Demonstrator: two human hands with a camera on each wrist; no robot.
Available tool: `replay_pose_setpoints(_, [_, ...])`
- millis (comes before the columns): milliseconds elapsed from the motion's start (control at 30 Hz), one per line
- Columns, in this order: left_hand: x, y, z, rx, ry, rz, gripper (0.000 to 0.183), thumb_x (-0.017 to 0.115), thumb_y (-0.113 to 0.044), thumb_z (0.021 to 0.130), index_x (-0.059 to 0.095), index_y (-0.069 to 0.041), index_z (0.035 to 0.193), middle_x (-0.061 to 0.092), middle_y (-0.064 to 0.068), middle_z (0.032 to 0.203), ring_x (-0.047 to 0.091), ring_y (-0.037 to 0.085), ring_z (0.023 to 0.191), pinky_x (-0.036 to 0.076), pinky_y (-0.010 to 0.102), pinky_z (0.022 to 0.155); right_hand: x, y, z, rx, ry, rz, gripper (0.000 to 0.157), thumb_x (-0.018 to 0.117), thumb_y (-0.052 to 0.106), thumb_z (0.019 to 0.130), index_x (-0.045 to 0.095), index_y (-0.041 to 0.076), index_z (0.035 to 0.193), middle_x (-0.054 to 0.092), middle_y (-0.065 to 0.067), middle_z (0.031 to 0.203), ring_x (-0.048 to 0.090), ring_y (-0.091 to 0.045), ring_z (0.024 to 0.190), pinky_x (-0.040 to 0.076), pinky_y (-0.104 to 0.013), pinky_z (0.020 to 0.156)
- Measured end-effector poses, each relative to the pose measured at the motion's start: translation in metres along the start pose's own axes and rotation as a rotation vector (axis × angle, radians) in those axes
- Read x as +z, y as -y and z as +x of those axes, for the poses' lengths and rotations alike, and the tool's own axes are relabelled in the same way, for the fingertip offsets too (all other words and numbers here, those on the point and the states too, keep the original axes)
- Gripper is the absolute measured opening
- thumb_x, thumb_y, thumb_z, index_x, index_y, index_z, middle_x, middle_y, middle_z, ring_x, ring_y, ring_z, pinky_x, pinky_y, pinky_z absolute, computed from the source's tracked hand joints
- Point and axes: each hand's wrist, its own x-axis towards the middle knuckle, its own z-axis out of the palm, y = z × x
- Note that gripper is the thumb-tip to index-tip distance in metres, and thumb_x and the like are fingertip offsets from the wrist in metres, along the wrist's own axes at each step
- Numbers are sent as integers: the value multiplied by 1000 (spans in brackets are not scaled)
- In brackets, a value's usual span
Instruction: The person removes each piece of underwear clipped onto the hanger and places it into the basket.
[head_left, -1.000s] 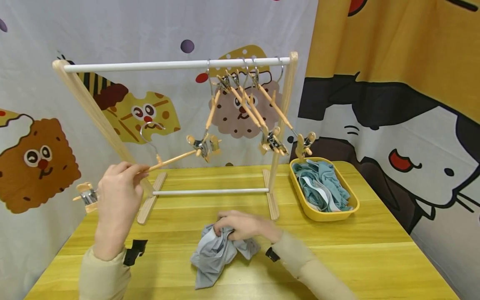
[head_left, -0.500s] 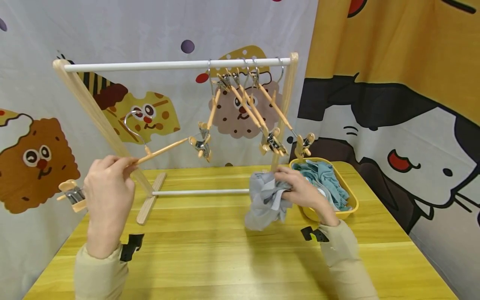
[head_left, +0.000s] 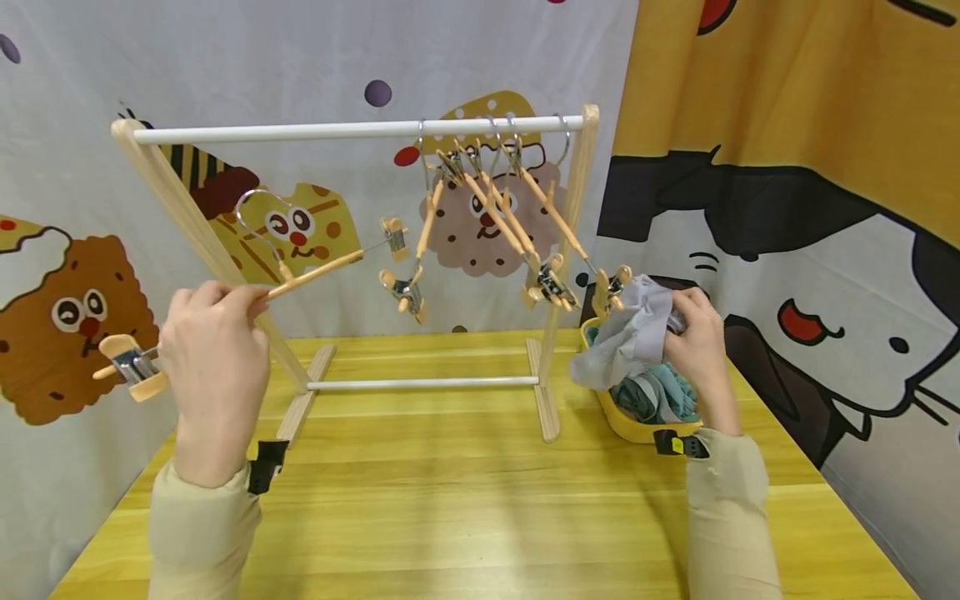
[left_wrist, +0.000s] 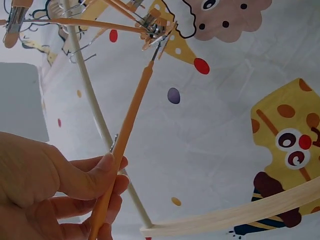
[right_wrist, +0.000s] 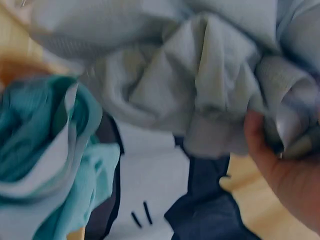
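My left hand grips the wooden bar of a clip hanger, held up left of the rack's middle. Its metal hook points upward, and a clip shows at either end with no cloth in it. In the left wrist view, thumb and fingers wrap the hanger bar. My right hand pinches a bunched grey cloth garment and holds it above the yellow basket. Teal garments lie in that basket, partly hidden by the grey one. The right wrist view shows the grey folds at my thumb.
A wooden rack with a white rail stands on the yellow wood-grain table. Several clip hangers hang at the rail's right end, close to the basket. Behind the rack is a printed cartoon curtain.
My right hand has lifted the grey garment off the table and carried it right, over the basket. My left hand has raised the hanger slightly and moved it a little left.
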Motion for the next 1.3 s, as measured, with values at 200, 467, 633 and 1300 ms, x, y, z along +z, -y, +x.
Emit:
replay_pose_setpoints(200, [0, -11, 13, 22, -1, 79, 18, 53, 3, 91, 70, 5, 98, 62, 28, 90, 48, 46, 85, 38, 59, 64, -3, -13, -2, 266, 0, -148, 35, 48, -4, 82, 58, -4, 115, 48, -27, 107, 49, -45, 99, 40, -56, 82])
replay_pose_setpoints(467, [1, -36, 36, 35, 43, 235, 28, 41, 13, 87, 64, 8, 102, 58, 30, 98, 48, 46, 94, 38, 57, 71, 3, -32, -5, 428, 239, -323, 47, 49, 4, 87, 46, -2, 134, 38, -35, 123, 41, -52, 107, 39, -63, 87])
replay_pose_setpoints(633, [3, -48, 50, 21, 111, 275, 28, 44, 13, 83, 64, 8, 103, 57, 29, 102, 46, 44, 98, 38, 57, 77, 12, -35, -10, 383, 370, -406, 39, 53, 4, 84, 52, -1, 122, 38, -37, 120, 40, -54, 103, 39, -62, 81])
replay_pose_setpoints(1300, [6, -77, 78, -28, 281, 354, 27, 46, 5, 88, 66, 4, 107, 57, 26, 105, 45, 42, 107, 39, 58, 85, 27, -41, -19, 314, 591, -439, 28, 55, 5, 85, 57, 5, 113, 42, -33, 115, 42, -51, 95, 40, -56, 71])
